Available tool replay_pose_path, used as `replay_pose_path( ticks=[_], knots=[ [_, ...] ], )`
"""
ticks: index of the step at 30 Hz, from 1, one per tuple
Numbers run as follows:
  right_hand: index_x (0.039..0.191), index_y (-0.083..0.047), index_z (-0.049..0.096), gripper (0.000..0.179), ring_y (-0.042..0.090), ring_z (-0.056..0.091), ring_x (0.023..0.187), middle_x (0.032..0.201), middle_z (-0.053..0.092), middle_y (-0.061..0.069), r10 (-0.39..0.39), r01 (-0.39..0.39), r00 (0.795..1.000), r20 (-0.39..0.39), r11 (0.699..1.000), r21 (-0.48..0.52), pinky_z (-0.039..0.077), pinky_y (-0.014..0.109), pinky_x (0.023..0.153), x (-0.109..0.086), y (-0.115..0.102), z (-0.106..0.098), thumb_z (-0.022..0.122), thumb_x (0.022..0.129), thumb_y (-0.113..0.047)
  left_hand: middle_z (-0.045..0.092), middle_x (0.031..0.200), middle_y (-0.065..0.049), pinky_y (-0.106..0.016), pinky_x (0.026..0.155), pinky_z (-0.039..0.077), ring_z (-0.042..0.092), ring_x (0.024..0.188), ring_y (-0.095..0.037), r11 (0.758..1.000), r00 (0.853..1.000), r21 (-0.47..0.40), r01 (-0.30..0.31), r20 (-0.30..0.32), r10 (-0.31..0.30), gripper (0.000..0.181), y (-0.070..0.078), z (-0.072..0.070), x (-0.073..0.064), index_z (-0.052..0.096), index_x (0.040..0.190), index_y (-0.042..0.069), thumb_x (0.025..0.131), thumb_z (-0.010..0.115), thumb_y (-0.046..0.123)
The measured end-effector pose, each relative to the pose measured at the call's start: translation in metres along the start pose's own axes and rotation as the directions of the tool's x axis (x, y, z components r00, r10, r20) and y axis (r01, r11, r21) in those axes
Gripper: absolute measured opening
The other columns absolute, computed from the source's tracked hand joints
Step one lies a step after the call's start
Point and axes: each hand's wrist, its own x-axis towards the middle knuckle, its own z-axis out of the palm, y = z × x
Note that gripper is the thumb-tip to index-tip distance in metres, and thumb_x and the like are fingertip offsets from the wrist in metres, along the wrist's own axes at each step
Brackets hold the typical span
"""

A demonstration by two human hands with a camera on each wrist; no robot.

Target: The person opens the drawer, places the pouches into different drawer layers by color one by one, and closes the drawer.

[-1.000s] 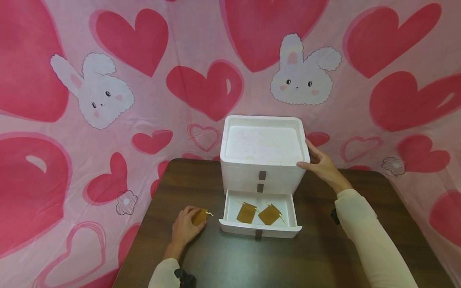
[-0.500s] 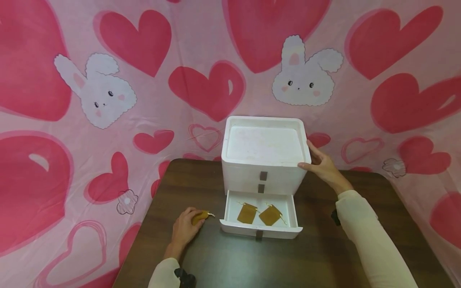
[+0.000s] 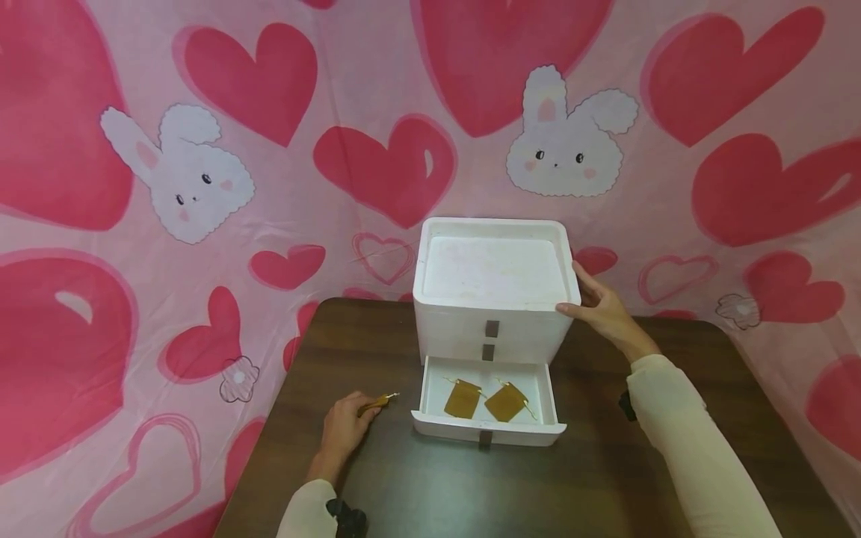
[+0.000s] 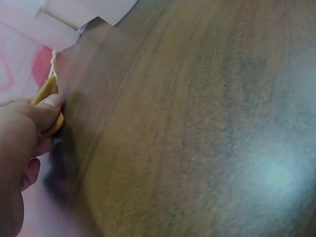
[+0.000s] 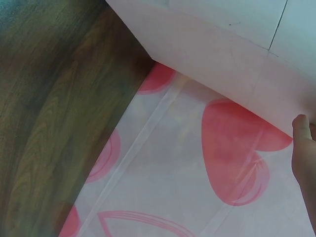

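Observation:
In the head view my left hand [image 3: 344,430] is low over the table, left of a white drawer unit [image 3: 496,336]. Thumb and fingers pinch a mustard-yellow drawstring pouch [image 3: 374,405], seen edge-on with its pale cord [image 4: 53,64] sticking up in the left wrist view. The unit's bottom drawer [image 3: 487,428] is pulled out. Inside it lie two matching pouches, one left [image 3: 463,399] and one right [image 3: 506,402], side by side and apart. My right hand [image 3: 605,310] rests on the unit's upper right edge, thumb at the front corner and fingers extended along the side.
Two upper drawers with small dark tabs are closed. The unit's top is a shallow tray [image 3: 494,269] with a raised rim. Behind the dark wooden table [image 3: 430,493] hangs a pink cloth [image 3: 377,67] with hearts and rabbits.
The pouch in my left hand has turned from flat to edge-on as the fingers pinched it up. My right hand, the drawer and its two pouches stay as they were.

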Motion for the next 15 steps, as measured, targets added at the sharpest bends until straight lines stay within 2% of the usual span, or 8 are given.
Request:
replay_pose_path(
  ticks=[3, 7, 15],
  knots=[
    [0.164, -0.025, 0.006, 0.096, 0.039, 0.017, 0.157, 0.173, 0.005, 0.009, 0.002, -0.002, 1.0, 0.0, 1.0, 0.003, 0.04, 0.023, 0.111, 0.0, 0.001, 0.0, 0.071, 0.095, -0.012, 0.073, 0.085, 0.005, -0.037, 0.066, 0.053, 0.067, 0.075, -0.015, 1.0, 1.0, 0.029, -0.009, 0.02, 0.009, 0.008, 0.002, -0.003, 0.002, 0.08, 0.091, 0.016, 0.084, 0.082, 0.018],
    [0.164, -0.026, 0.006, 0.096, 0.038, 0.016, 0.158, 0.173, 0.005, 0.007, 0.007, -0.007, 1.0, -0.001, 1.0, -0.004, 0.037, 0.029, 0.113, 0.001, 0.001, 0.0, 0.072, 0.095, -0.014, 0.071, 0.084, 0.004, -0.036, 0.063, 0.05, 0.064, 0.072, -0.013, 0.999, 0.999, 0.044, -0.013, 0.036, 0.012, 0.007, 0.005, -0.007, 0.003, 0.079, 0.09, 0.015, 0.085, 0.081, 0.019],
    [0.164, -0.028, 0.006, 0.096, 0.04, 0.016, 0.158, 0.173, 0.005, 0.007, 0.005, -0.005, 1.0, 0.003, 1.0, 0.004, 0.035, 0.034, 0.113, 0.0, 0.0, 0.0, 0.071, 0.095, -0.014, 0.07, 0.08, 0.004, -0.032, 0.061, 0.047, 0.057, 0.067, -0.009, 0.999, 0.999, 0.024, -0.048, -0.009, 0.049, 0.007, 0.019, -0.016, 0.01, 0.078, 0.089, 0.015, 0.085, 0.083, 0.019]
  ],
)
